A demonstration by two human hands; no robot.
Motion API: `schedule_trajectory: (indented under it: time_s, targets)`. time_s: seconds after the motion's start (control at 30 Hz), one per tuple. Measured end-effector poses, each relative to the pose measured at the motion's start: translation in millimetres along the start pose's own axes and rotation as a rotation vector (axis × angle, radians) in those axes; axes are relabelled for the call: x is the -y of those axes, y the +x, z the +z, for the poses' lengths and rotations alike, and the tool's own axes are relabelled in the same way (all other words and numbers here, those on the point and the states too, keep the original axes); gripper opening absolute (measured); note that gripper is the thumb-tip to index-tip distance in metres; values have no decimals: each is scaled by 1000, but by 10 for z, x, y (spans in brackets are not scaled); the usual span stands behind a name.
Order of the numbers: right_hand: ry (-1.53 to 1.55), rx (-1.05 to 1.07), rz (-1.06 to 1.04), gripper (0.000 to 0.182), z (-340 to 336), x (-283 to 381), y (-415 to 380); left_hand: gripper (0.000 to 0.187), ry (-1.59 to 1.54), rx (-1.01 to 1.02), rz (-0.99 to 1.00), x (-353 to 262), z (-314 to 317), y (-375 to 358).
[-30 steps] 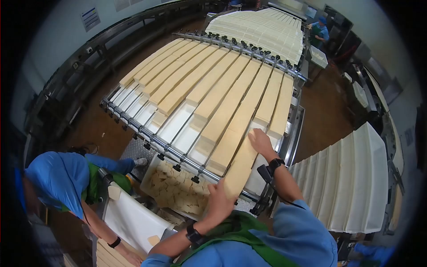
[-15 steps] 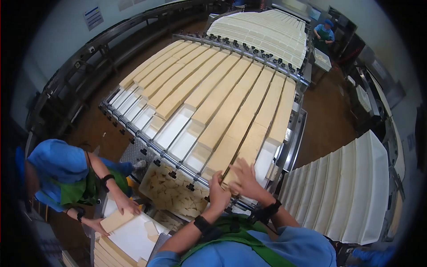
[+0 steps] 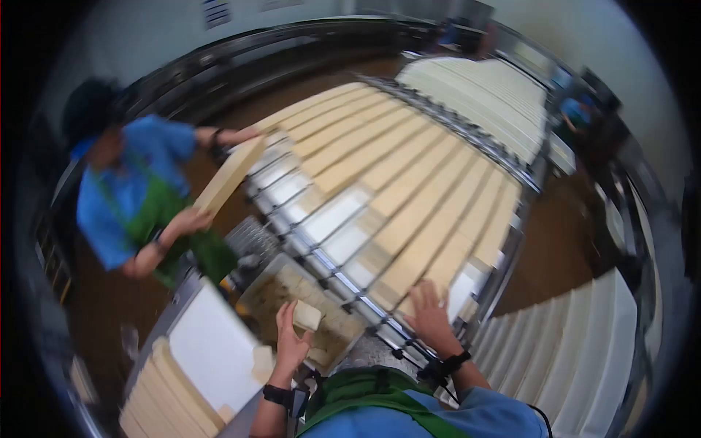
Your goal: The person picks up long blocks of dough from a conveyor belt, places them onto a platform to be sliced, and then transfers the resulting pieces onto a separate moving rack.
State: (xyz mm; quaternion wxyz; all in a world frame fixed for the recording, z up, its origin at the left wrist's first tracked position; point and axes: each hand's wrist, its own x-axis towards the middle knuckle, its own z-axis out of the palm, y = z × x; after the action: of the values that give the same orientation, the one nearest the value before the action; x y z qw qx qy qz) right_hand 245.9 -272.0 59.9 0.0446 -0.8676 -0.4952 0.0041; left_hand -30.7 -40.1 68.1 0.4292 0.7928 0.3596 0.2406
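My left hand (image 3: pixel 292 346) grips a small pale-yellow block piece (image 3: pixel 307 316) between thumb and fingers, raised over a bin (image 3: pixel 272 301) of similar scraps. My right hand (image 3: pixel 432 318) rests with fingers apart at the near end of a long pale-yellow slab (image 3: pixel 418 264). That slab lies in one of several parallel lanes on the conveyor table (image 3: pixel 350 288), divided by thin bars. Motion blurs the frame somewhat.
On the left, a co-worker (image 3: pixel 139 182) holds a long slab (image 3: pixel 232 174) in both hands. Near me a white board (image 3: pixel 204 343) carries stacked slabs (image 3: pixel 166 394). Ridged white trays (image 3: pixel 562 358) stand at the right. Another person (image 3: pixel 575 115) is far back.
My left hand has left the slab's end and swung left with a small piece. The co-worker has straightened and lifted a slab. My view has turned left.
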Motion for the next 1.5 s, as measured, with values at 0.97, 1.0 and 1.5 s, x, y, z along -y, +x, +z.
schedule_trajectory:
  time_s: [0.97, 1.0, 1.5]
  targets:
    - [350, 160, -1158, 47, 1524, 7303, 1043, 86, 178, -1124, -1024, 1669, -1629, -2687]
    - [329, 219, -1103, 47, 1530, 7334, 1059, 86, 179, -1116, -1040, 1655, -1646, -2669]
    - [286, 317, -1135, 55, 1555, 6633, 1631, 87, 303, -940, -1032, 1685, -1672, -2416]
